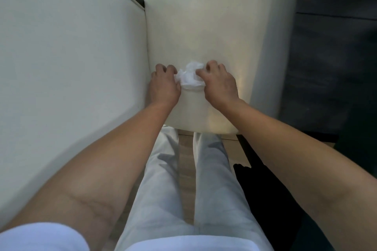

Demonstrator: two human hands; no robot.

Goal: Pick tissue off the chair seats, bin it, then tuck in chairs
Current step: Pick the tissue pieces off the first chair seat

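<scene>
1. Tissue is what matters here, but going big to small: the cream chair fills the middle of the view, seen from above. Its padded seat is glossy, its backrest rises along the left, and a dark floor runs off to the right.
2. The person's legs in pale trousers stand right at the near edge of the seat, with a strip of light wood flooring showing between them and something black just to the right.
3. Both bare forearms reach forward over the seat, coming together toward the middle.
4. Left hand sits on the seat close to the backrest, fingers curled and pinching the left edge of the wad.
5. Right hand is just beside it, fingers bent in and gripping the right side of the same wad.
6. The tissue itself is a crumpled white clump, squeezed between the two hands on the near half of the seat. Can't tell whether it's lifted or touching the cushion.
</scene>
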